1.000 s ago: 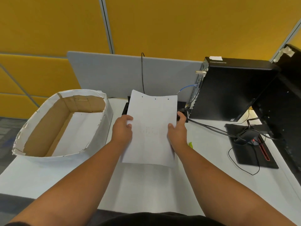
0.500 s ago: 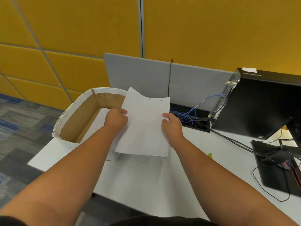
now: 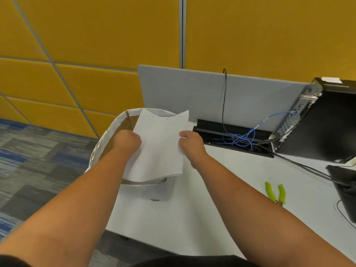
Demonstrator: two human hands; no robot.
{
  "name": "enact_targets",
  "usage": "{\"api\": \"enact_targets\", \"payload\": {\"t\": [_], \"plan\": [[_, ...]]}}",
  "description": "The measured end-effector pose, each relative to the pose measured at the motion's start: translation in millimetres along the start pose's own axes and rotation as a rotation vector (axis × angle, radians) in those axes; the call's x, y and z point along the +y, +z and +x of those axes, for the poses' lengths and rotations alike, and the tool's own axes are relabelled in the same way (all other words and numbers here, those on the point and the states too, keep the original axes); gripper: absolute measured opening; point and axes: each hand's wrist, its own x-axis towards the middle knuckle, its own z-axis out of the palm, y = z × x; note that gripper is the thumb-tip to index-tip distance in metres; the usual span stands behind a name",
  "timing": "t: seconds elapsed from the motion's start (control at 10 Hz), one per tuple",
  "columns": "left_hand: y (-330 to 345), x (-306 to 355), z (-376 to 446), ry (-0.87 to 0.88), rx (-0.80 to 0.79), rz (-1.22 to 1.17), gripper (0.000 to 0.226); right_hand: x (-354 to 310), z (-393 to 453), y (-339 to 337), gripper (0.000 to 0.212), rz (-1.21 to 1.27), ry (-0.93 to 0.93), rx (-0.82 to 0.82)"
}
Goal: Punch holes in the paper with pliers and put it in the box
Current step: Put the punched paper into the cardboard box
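Both hands, left hand (image 3: 128,139) and right hand (image 3: 189,140), pinch the side edges of the white punched paper sheet (image 3: 159,147), held over the white-wrapped cardboard box (image 3: 107,135); green-handled pliers (image 3: 275,193) lie on the white table (image 3: 192,218), seemingly closed

The paper (image 3: 159,147) covers most of the box (image 3: 107,132), so its inside and right wall are hidden. The fingers of both hands, left (image 3: 127,140) and right (image 3: 190,140), curl behind the sheet, out of sight. The right arm hides the jaws of the pliers (image 3: 275,193). The computer (image 3: 327,120) runs off the right edge.
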Motion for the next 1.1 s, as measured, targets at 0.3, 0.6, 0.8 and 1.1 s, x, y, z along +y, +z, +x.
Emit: {"api": "enact_targets", "payload": {"t": [0.3, 0.6, 0.8, 1.1], "plan": [[4, -40, 39, -0.007, -0.098, 0.048, 0.028, 2, 32, 66, 0.026, -0.368, -0.003, -0.12], [31, -69, 57, 0.024, -0.202, 0.136, 0.037, -6, 48, 91, 0.042, -1.39, -0.179, -0.542], [39, -74, 66, 0.039, -0.258, 0.199, 0.041, 8, 60, 107, 0.043, -1.689, -0.173, -0.717], [53, -84, 68, 0.06, -0.293, 0.316, 0.044, 19, 68, 111, 0.041, -1.638, -0.18, -0.684]]}}
